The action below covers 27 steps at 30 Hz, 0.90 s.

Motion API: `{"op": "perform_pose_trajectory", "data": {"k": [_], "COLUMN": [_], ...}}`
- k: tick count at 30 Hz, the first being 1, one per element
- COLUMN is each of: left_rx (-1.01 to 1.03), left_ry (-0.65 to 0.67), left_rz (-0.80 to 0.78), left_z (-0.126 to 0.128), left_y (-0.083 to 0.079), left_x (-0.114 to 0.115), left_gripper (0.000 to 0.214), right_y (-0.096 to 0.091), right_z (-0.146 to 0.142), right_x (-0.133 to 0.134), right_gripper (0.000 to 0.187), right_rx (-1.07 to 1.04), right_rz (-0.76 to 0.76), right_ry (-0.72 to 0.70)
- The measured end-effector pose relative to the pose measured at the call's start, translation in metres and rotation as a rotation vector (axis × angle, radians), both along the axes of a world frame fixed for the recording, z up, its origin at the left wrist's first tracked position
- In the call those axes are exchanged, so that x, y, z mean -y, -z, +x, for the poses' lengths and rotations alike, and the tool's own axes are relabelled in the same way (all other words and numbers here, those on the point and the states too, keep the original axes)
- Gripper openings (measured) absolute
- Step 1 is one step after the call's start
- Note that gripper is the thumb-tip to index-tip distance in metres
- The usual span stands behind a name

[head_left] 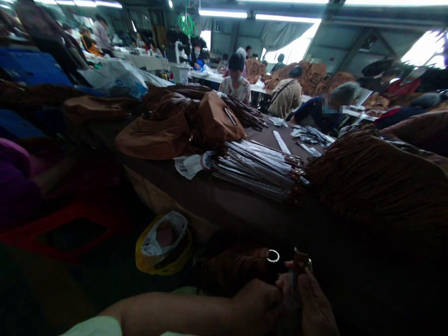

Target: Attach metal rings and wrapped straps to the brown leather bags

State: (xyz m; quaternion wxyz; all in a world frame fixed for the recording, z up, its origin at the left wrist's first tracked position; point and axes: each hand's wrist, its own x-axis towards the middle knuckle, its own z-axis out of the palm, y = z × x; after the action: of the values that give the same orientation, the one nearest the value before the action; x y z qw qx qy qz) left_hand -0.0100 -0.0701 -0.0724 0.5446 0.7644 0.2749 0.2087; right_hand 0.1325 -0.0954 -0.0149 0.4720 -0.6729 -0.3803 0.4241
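Hands [315, 296] hold a brown strap [300, 263] with shiny metal fittings [310, 262].

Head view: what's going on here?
A person's right hand holds a brown strap end with metal fittings. The left hand is right beside it; its grip is too dark to make out. Brown material with a metal ring lies nearby. On the table are plastic-covered strips and brown bags.

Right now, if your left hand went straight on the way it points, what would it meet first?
Probably the brown piece with metal fittings, then the right hand; the left hand might already touch them, but depth is unclear.
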Motion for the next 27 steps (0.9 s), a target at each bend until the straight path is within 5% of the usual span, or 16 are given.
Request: {"op": "perform_pose_trajectory", "data": {"k": [3, 7, 9, 14, 21, 27], "left_rx": [-0.064, 0.024, 0.031, 0.002, -0.081, -0.149], "left_ry": [0.045, -0.194, -0.188, 0.009, 0.02, 0.052], "left_rz": [0.221, 0.444, 0.481, 0.539, 0.616, 0.672], "left_z": [-0.019, -0.044, -0.048, -0.039, -0.035, -0.033], "left_y": [-0.018, -0.044, -0.049, -0.038, -0.027, -0.028], "left_x": [-0.012, -0.052, -0.072, -0.088, -0.085, -0.089], "left_gripper": [0.031, 0.031, 0.047, 0.05, 0.042, 0.038], "right_y": [-0.001, -0.003, -0.003, 0.005, 0.021, 0.014], "right_z": [0.01, 0.019, 0.016, 0.007, 0.013, 0.009], "right_x": [0.006, 0.011, 0.012, 0.008, 0.006, 0.005], "right_gripper": [0.051, 0.061, 0.063, 0.053, 0.055, 0.046], "right_rx": [-0.072, -0.097, -0.1, -0.076, -0.088, -0.046], "right_rz": [-0.094, -0.284, -0.34, -0.344, -0.398, -0.435], "right_ry": [0.053, -0.047, -0.134, -0.236, -0.372, -0.39]}}
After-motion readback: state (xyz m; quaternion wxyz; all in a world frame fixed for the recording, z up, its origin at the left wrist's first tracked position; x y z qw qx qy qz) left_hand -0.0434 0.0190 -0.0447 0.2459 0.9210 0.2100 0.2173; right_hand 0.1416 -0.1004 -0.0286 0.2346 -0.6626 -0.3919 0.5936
